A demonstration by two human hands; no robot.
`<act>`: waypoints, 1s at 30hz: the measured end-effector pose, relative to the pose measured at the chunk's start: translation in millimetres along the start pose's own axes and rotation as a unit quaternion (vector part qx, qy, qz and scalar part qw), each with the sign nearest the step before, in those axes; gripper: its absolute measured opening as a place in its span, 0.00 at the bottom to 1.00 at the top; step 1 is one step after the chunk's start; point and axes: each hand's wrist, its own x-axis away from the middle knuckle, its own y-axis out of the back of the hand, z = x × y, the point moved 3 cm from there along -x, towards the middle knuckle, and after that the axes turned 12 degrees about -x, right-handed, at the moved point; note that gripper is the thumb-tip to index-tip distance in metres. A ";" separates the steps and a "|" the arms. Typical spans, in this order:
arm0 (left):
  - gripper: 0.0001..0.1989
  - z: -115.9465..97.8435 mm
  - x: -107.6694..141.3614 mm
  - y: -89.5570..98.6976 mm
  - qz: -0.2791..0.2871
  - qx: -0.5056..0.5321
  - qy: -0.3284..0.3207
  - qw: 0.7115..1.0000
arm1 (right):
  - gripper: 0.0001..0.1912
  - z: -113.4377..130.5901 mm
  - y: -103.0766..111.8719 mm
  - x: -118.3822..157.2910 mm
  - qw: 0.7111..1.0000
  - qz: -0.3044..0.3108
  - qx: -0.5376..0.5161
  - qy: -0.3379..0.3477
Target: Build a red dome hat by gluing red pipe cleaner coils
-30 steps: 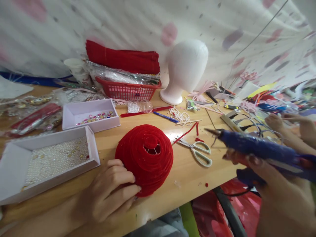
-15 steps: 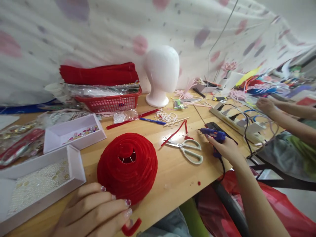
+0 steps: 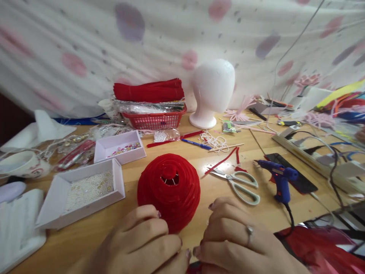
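Note:
My left hand (image 3: 151,239) and my right hand (image 3: 236,232) are close together at the bottom middle, fingers curled and thumbs nearly touching. A bit of a red chenille strip (image 3: 194,268) shows between and below the fingertips, mostly hidden by both closed hands. Just beyond my left hand stands a red dome-shaped piece (image 3: 171,186), wound in velvety rows, with wires showing in a gap near its top. To the right lie scissors (image 3: 239,180) with pale handles, beside a bent red strip (image 3: 222,161). The blue glue gun (image 3: 278,173) rests on the table, its red light lit.
White boxes hold pearl beads (image 3: 91,190) and gems (image 3: 125,148) on the left. Behind are a red basket (image 3: 156,120), a white foam head (image 3: 212,91), a blue pen (image 3: 196,144) and bead strings (image 3: 215,140). A power strip (image 3: 316,160) with cables lies right.
My right hand has let go of the glue gun and come over beside my left hand, at the red strip. The view has turned left.

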 end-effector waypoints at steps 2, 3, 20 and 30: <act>0.11 1.8 6.3 3.7 0.005 -0.001 0.021 1.000 | 0.07 -3.2 -1.0 -11.2 0.998 0.034 -0.049 -0.005; 0.11 3.2 9.3 5.2 0.007 0.003 0.040 0.999 | 0.07 -5.1 -1.4 -13.1 0.996 0.048 -0.068 -0.011; 0.10 23.5 21.5 18.6 -0.021 -0.023 0.101 0.994 | 0.05 -17.8 -8.9 -23.1 0.989 0.050 -0.139 -0.024; 0.15 56.1 44.4 -18.2 -0.046 0.003 0.153 0.987 | 0.13 -39.1 17.9 -43.3 0.986 -0.071 0.149 0.025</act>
